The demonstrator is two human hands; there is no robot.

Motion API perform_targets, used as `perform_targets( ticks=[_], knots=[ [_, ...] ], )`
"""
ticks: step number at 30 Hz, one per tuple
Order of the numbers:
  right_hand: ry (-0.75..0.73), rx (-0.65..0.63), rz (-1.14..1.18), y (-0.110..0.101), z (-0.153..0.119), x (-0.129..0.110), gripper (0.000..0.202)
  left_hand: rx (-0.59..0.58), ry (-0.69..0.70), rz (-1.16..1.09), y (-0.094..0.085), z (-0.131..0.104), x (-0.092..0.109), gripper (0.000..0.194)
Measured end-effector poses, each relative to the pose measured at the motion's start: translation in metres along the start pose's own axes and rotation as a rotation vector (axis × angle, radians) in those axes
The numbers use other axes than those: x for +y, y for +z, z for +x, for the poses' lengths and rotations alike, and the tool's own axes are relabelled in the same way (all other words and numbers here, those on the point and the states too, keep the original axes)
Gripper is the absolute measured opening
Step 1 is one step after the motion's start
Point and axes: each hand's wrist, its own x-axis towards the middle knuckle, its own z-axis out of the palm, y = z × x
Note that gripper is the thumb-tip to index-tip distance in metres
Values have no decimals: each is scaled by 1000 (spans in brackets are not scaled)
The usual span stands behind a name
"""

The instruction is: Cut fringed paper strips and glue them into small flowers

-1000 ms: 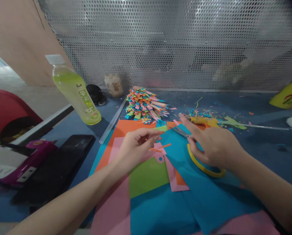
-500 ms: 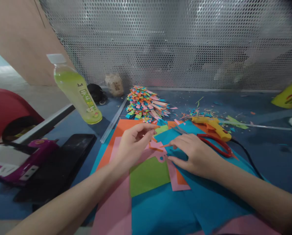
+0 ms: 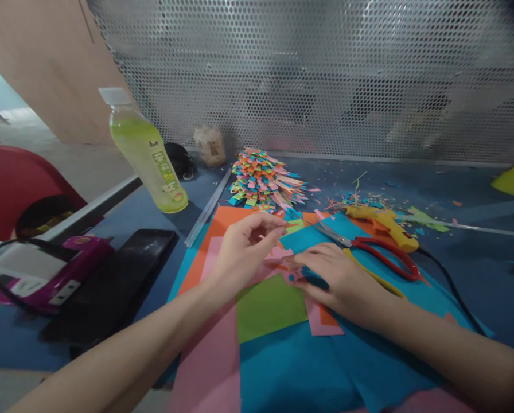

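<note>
My left hand (image 3: 253,244) hovers over the coloured sheets, thumb and index finger pinched on a thin orange paper strip (image 3: 292,224) whose end sticks out past the fingertips. To its right, my right hand (image 3: 332,275) rests low on the blue paper (image 3: 291,367). Its thumb and fingertips close around the edge of a small pink paper piece (image 3: 285,277) that shows a round blue spot; the exact grip is partly hidden. Orange and pink scraps lie between the hands. A green sheet (image 3: 269,310) is just below them. Red-and-yellow-handled scissors (image 3: 386,255) lie beside my right hand.
Behind the sheets stands a cone of layered coloured paper strips (image 3: 265,178). A yellow glue gun (image 3: 384,223) with a black cord lies right, near paper scraps (image 3: 364,201). At left are a drink bottle (image 3: 154,160), a black phone (image 3: 115,281) and a purple power strip (image 3: 78,275).
My right fingers have drawn in and curled at the small pink piece. My left hand keeps its pinch, the orange strip's end now showing. The view has shifted slightly, moving things rightward.
</note>
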Motion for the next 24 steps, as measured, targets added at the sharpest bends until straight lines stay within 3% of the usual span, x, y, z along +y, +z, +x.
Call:
perform_targets(
  ticks=[4, 12, 20, 24],
  knots=[
    [36, -4, 62, -1, 0, -4, 14, 39, -12, -35, 0, 0, -1, 17],
    [154, 38, 259, -5, 0, 1, 34, 62, -6, -48, -2, 1, 3, 13],
    [270, 381, 596, -22, -2, 2, 26, 40, 31, 31, 1, -4, 6, 10],
    [247, 405, 679, -23, -4, -2, 28, -32, -1, 56, 6, -8, 9, 7]
  ],
)
